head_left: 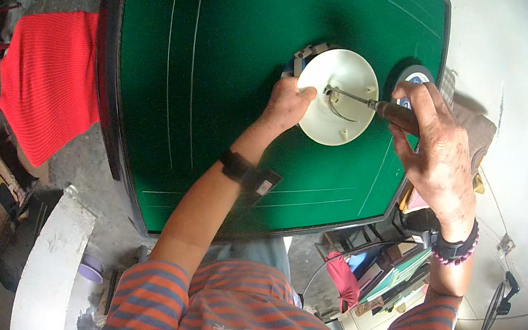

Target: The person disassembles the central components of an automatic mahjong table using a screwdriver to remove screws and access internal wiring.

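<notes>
I view a white, shallow, round bowl-shaped housing (352, 76) with its hollow side facing up, above the green table surface (240, 93). Its interior is smooth and pale; small cream-coloured posts stand near the rim, and a thin, dark, curved strand (341, 115) lies across the lower part. I find no legible marking on the housing. A round dark object (417, 73) near the right hand carries a blue-and-white label, too small to read and partly covered. Pale lettering is printed on the striped shirt (269, 316).

The housing is located between the hands. The left hand (288, 104) grasps its left rim, thumb over the edge; I cannot see the fingers beneath. The right hand (442, 140), right of the housing and apart from it, grips the dark handle of a screwdriver (381, 109). The metal shaft reaches across the interior, tip at the post left of centre.
</notes>
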Available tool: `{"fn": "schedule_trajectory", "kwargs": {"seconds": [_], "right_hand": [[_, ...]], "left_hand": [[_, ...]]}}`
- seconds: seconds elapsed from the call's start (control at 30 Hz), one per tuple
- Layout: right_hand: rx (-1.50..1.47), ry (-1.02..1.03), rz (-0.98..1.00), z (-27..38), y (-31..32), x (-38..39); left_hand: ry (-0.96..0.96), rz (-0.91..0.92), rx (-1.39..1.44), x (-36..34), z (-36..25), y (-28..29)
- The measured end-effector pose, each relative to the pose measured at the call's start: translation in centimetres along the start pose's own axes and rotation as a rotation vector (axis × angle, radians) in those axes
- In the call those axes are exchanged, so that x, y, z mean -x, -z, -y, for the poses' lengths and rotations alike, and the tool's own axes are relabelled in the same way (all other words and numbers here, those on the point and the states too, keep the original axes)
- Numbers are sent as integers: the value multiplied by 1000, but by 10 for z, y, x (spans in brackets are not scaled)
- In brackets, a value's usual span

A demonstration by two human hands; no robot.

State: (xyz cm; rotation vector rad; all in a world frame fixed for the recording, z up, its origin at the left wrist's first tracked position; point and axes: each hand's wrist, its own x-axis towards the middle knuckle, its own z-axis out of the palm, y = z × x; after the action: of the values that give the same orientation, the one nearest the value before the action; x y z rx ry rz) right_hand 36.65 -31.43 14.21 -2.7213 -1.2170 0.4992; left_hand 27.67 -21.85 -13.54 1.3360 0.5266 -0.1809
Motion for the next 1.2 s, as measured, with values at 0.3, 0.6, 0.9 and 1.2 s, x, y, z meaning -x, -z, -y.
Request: {"fn": "schedule_trajectory", "kwargs": {"seconds": [0.3,0.6,0.9,1.2], "right_hand": [[-102,-104,-149,-4,-8,6],[-113,-206,-45,-13,-6,13],[-169,-451,114,-9,-7,12],[-146,-197,-90,-18,-20,14]], "left_hand": [[-3,31,-67,1,-21,4],[52,22,-23,1,-17,0],[-2,-1,-86,-3,-19,5],[-614,-388,-717,18,-72,0]]}}
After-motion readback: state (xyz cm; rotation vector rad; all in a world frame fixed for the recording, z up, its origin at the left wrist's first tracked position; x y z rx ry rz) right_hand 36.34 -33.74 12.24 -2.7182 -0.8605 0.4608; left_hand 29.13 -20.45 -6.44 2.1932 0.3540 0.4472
